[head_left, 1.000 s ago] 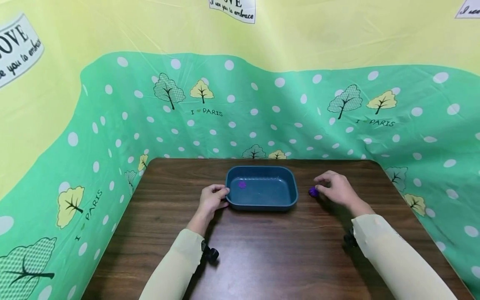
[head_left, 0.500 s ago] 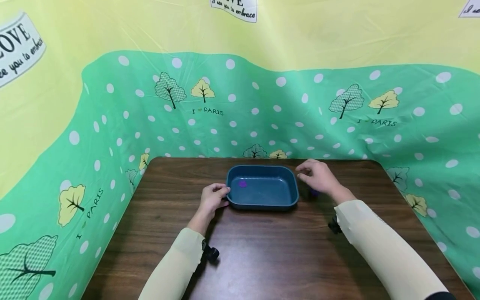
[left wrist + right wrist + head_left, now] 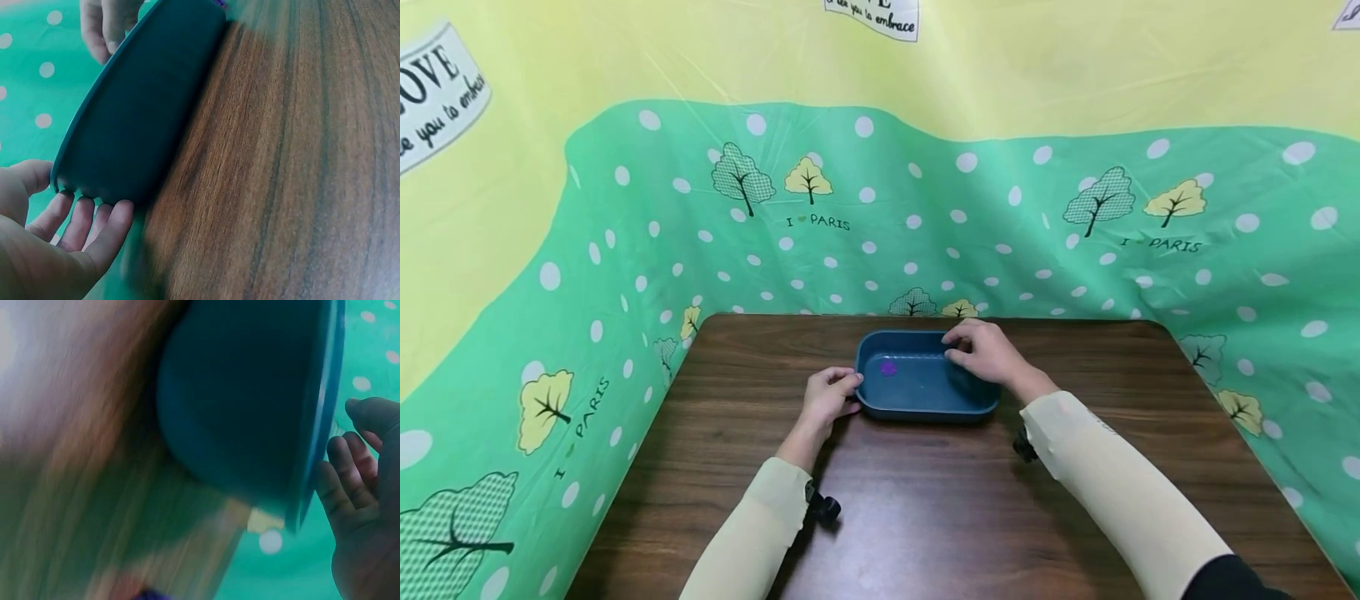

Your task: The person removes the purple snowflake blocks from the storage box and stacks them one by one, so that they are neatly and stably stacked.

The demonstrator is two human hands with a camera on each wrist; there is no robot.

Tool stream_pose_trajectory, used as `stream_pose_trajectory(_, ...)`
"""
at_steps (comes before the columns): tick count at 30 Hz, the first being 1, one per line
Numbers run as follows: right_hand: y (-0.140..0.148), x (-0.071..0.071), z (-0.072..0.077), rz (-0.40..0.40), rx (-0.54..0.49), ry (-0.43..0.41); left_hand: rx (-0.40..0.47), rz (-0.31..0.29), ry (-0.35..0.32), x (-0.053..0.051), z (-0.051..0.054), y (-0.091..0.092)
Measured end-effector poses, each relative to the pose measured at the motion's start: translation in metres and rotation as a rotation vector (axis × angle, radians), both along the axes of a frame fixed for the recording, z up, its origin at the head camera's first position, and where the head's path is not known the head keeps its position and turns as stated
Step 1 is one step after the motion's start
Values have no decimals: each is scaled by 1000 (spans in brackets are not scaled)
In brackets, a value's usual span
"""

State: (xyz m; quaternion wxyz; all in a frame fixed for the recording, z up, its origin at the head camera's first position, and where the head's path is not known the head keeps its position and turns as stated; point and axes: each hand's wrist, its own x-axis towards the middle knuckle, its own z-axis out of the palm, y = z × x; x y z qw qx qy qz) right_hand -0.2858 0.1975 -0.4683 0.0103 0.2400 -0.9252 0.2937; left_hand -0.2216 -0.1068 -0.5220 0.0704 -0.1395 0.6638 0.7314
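A dark blue rectangular tray stands on the table. My left hand grips its left end; in the left wrist view the thumb is at the rim and the fingertips are against the outer wall. A small purple flower-like piece lies inside, at the left. Over the tray's right end is my right hand, fingers loosely bent, with nothing seen between them in the right wrist view. A purple thing shows at the bottom edge of that view, mostly cut off; in the head view the right arm hides it.
The dark wood table has its back edge close behind the tray. A green and yellow printed cloth hangs around the back and sides. A black wrist camera sits under the left sleeve.
My right hand has moved left from beside the purple ball on the table to above the tray's right end. The left hand keeps its grip on the tray.
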Motion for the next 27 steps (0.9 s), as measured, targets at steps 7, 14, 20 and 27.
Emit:
stream_pose_trajectory(7,-31,-2,-12,53,14,-27,-6,2,2,0,2,0)
stream_pose_trajectory(14,-56,-4,-18,71,39,-103,-21,-8,30,2,2,1)
stream_pose_trajectory(20,-72,-8,-25,80,57,-143,-21,-6,66,1,0,1)
stream_pose_trajectory(27,-86,-11,-33,82,115,-186,-16,-26,78,2,2,1)
